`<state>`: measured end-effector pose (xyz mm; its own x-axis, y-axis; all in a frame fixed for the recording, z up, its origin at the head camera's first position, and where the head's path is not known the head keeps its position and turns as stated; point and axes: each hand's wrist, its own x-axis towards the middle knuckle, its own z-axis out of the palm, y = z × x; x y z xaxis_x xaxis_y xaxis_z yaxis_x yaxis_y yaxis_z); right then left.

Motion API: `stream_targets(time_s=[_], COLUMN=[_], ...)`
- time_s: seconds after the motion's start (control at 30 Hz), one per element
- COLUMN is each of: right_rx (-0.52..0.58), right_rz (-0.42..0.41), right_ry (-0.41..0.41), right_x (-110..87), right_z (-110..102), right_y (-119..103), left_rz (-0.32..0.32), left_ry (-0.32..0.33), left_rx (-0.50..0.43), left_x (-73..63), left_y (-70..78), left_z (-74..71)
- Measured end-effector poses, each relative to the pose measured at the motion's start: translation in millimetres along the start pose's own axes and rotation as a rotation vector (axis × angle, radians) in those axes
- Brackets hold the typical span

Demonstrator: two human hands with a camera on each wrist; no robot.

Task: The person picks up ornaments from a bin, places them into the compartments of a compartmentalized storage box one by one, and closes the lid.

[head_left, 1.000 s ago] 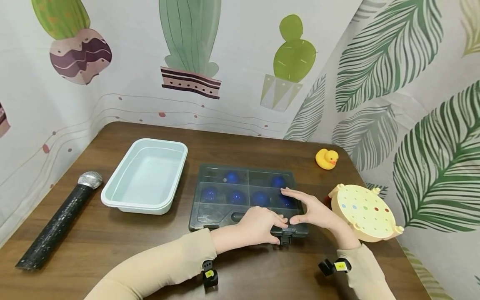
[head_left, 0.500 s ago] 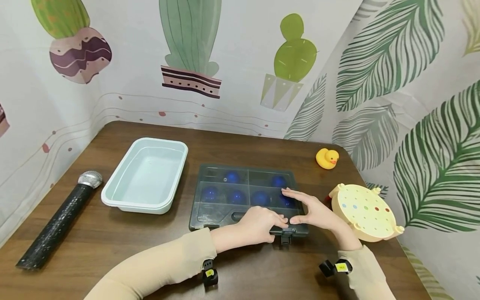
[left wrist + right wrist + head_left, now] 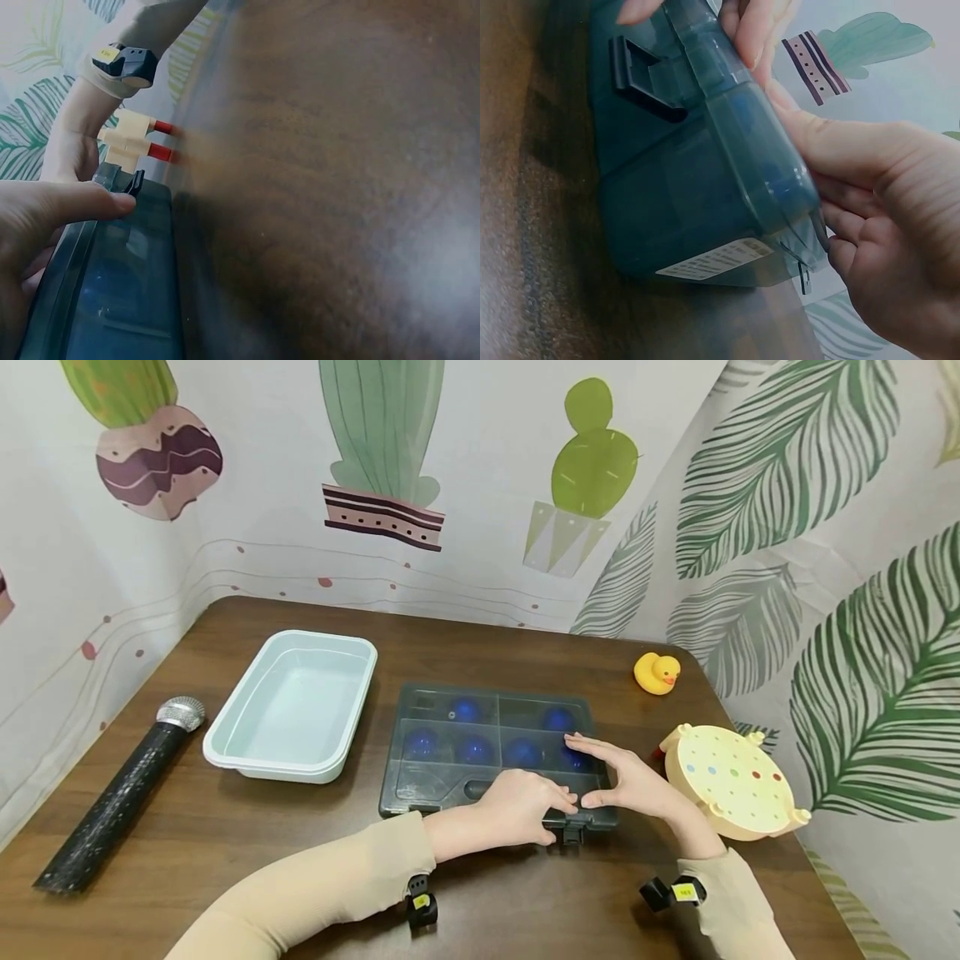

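Observation:
A dark, see-through plastic storage box (image 3: pixel 450 781) with a divided lid lies on the table, several blue balls showing through it. My left hand (image 3: pixel 517 810) grips its front edge, fingers over the lid and thumb down the front. Beside that thumb a black latch (image 3: pixel 649 82) sticks out from the front wall. My right hand (image 3: pixel 630 781) rests on the lid's right front corner, fingers spread out over the top. In the right wrist view its thumb (image 3: pixel 832 142) lies along the lid's edge. A white label (image 3: pixel 716 259) marks the box's side.
A pale blue basin (image 3: pixel 341 760) and a black microphone (image 3: pixel 120 802) are on the left of the wooden table (image 3: pixel 495 910). At the right stand a cream toy drum-like piece (image 3: pixel 731 777) with stubby legs and a yellow rubber duck (image 3: pixel 657 673). A patterned cloth hangs behind.
My left thumb has shifted slightly left, showing more of the latch. The right hand stays in place on the lid. The head view has tilted down a little.

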<state>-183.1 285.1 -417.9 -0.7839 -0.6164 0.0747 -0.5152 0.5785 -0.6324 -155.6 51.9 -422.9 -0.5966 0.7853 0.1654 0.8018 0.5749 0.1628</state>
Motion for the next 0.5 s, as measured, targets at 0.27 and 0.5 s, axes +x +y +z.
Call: stream_targets(time_s=[0.27,0.5], right_rx=[0.008,0.023], right_rz=[-0.011,-0.012], right_ry=[0.008,0.019], right_x=[-1.5,-1.4], right_z=[0.8,2.3], right_y=[3.2,2.9], left_rz=[-0.020,-0.013], left_ry=[0.061,0.100], left_rx=[0.086,0.103], left_x=[2.5,3.4], left_y=[10.0,12.3], left_z=[0.2,5.3])
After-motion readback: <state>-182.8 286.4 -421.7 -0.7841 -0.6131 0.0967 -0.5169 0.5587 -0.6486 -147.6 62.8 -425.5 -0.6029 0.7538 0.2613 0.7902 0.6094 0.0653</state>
